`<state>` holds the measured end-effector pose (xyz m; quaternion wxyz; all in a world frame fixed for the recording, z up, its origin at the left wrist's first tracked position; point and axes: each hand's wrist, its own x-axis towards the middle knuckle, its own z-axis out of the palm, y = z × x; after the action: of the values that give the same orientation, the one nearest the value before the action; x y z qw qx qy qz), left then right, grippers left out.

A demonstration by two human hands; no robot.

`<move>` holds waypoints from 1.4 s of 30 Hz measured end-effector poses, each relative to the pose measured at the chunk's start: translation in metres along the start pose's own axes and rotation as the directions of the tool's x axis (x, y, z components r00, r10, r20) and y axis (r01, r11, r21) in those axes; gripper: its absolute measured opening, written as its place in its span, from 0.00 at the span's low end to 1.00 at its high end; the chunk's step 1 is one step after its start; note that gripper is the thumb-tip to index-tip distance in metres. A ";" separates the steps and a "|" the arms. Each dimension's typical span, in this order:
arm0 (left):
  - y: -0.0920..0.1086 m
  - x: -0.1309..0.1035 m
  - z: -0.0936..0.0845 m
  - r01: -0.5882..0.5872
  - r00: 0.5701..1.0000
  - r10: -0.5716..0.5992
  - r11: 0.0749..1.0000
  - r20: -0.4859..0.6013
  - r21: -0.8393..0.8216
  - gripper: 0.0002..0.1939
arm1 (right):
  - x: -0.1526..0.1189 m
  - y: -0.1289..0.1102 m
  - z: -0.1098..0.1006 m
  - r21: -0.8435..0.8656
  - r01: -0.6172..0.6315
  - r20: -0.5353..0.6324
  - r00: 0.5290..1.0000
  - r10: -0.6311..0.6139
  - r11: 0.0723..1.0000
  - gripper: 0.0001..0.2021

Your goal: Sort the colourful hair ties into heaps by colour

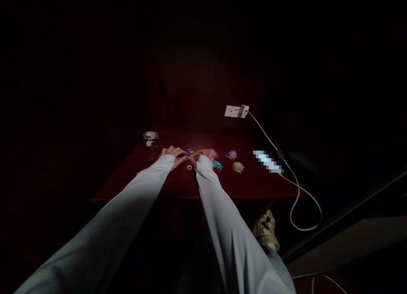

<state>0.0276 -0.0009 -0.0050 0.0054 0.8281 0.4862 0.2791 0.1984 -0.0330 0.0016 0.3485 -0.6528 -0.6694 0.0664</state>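
My left hand (173,152) and my right hand (201,155) are close together over the table, thumbs and forefingers converging in a pinch. What they pinch is too small and dark to make out. Between and just beyond them lies a small bluish ring (190,151). A yellow ring (190,167) rests on the near side. Right by my right hand are a pink pile of small bands (211,152) and a blue pile (217,165), each partly covered by it. Farther right sit a purple pile (232,155) and a cream pile (238,167).
A clear round container (150,138) with pink pieces stands at the table's left back. At right, a pixelated bright device (267,161) lies on the dark red table (178,191). Its white cable (265,133) runs to a wall socket (232,111) and loops over the edge.
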 end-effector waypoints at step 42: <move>-0.013 0.000 -0.005 0.017 1.000 -0.017 0.999 0.005 -0.039 0.10 | -0.001 0.001 0.002 -0.044 0.047 0.113 0.993 -0.042 0.998 0.07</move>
<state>0.0148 0.0048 -0.0048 0.0252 0.8244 0.4876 0.2864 0.1986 -0.0335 -0.0010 0.2962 -0.6409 -0.7037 0.0795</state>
